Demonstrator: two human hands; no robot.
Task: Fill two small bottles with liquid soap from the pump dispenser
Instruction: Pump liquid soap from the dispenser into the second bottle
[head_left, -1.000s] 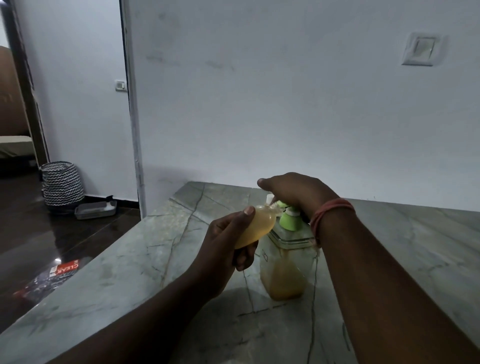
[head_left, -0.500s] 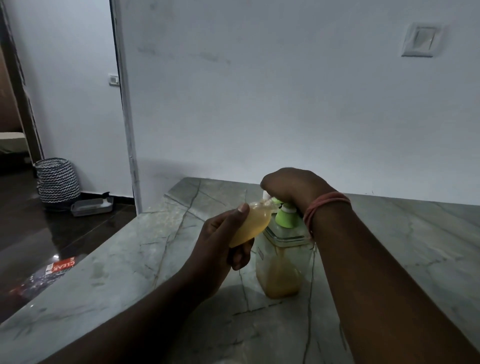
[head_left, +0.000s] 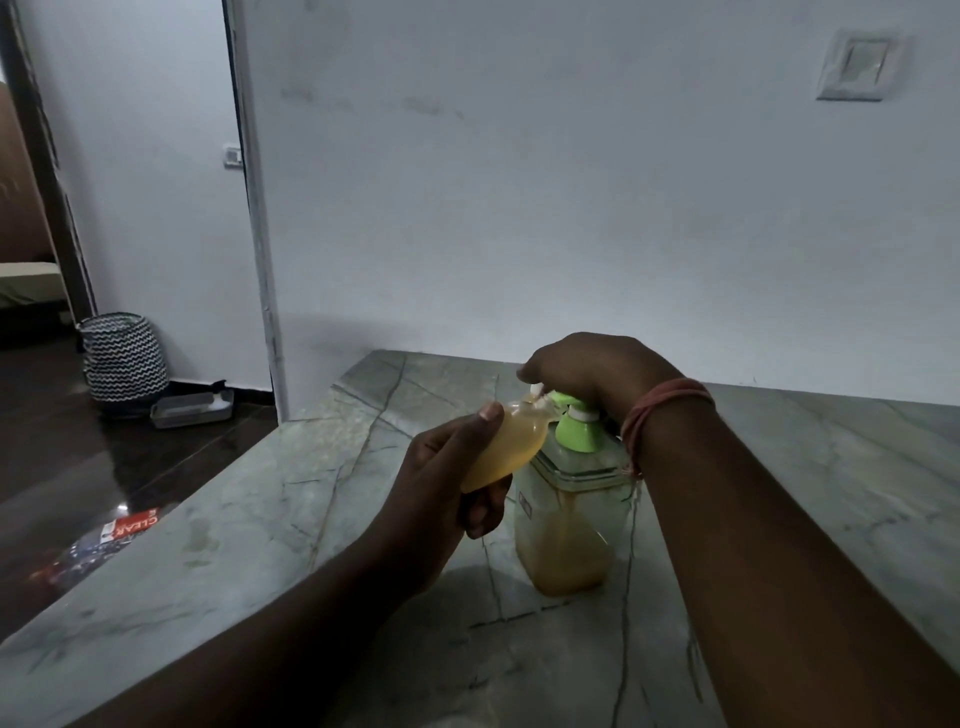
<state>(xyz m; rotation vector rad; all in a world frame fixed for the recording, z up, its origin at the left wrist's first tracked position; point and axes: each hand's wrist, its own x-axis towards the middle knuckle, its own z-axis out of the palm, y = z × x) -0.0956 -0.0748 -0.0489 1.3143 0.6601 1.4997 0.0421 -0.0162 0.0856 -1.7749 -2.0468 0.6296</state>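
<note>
Filling was in hand. The left hand (head_left: 441, 483) gripped a small bottle (head_left: 506, 447), tilted, nearly full of amber soap, its mouth at the spout of the pump dispenser (head_left: 569, 499) on the desk (head_left: 260, 519). The right hand (head_left: 587, 369) lay curled over the green pump head. Next move, judged: stop pumping before overflow.
</note>
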